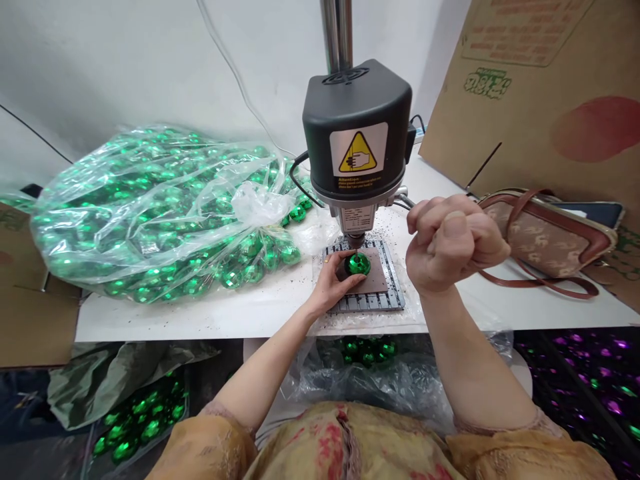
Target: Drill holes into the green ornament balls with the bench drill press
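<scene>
My left hand (pixel 334 280) is closed around the side of a shiny green faceted ball (pixel 359 264), thumb in front and fingers behind. The ball sits on a brown board on the slotted metal base (pixel 395 293) of a bench drill press (pixel 357 133). Its chuck (pixel 355 240) is directly above the ball, and the thin bit meets the ball's top. To the right of the drill head, my right hand (pixel 453 243) is raised in a fist around the press lever (pixel 404 197); the grip itself is hidden by my fingers.
A large clear plastic bag (pixel 165 207) of green balls lies on the white table (pixel 200 323) at left. A patterned handbag (pixel 555 233) and cardboard box (pixel 540 87) stand at right. Below the edge are plastic film (pixel 420 383) and more balls (pixel 145 420). Dark shavings dot the table.
</scene>
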A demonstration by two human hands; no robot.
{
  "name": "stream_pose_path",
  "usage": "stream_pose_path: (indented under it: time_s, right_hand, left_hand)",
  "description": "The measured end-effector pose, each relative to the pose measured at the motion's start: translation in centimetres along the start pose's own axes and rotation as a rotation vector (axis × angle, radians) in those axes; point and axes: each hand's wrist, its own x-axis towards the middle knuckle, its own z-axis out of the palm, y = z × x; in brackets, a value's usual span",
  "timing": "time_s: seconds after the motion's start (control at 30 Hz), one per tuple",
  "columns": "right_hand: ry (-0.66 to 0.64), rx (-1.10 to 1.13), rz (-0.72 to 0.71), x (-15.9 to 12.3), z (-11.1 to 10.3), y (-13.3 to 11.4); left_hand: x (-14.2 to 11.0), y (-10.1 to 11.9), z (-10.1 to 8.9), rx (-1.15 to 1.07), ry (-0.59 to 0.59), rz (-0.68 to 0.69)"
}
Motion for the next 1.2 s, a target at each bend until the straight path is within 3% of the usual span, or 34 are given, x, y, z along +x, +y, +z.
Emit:
stream_pose_path:
  time_s: [0.47, 0.67, 0.73, 0.8, 0.87, 0.9, 1.0, 1.07, 1.13, 1.2]
  right_hand:
    - [0.031, -0.002, -0.110, -1.4, -0.4, 0.7]
    - [0.091, -0.061, 0.134, 1.4, 1.3, -0.7]
    - [0.087, -0.060, 0.263, 3.2, 2.2, -1.0]
    - [0.058, -0.064, 0.322, 4.6, 2.8, -1.1]
    - [0.044, -0.067, 0.351, 5.4, 3.2, -1.0]
    - [0.038, -0.068, 0.358, 5.6, 3.2, -0.9]
    - [0.026, -0.062, 0.344, 5.5, 3.1, -0.8]
    - [0.022, -0.048, 0.320, 5.2, 3.0, -0.7]
    - [0.026, -0.039, 0.299, 5.1, 3.0, -0.7]
    - [0.026, -0.048, 0.294, 5.1, 3.0, -0.6]
  left_hand:
    - [-0.1, -0.3, 0.2, -0.036, -0.002, -0.031]
    - [0.2, 0.1, 0.5, -0.055, 0.047, -0.044]
    - [0.0, 0.7, 0.5, -0.008, 0.124, -0.054]
    - [-0.9, 1.6, 0.6, 0.085, 0.242, -0.038]
    - [-2.8, 2.4, 0.7, 0.181, 0.282, 0.040]
    - [-4.2, 2.7, 0.9, 0.220, 0.235, 0.109]
    - [-8.5, 3.2, 1.7, 0.356, -0.097, 0.428]
    - [-10.4, 3.1, 2.0, 0.471, -0.256, 0.649]
    - [-10.4, 2.7, 1.6, 0.503, -0.273, 0.738]
    - [-8.1, 2.2, 0.2, 0.461, -0.167, 0.644]
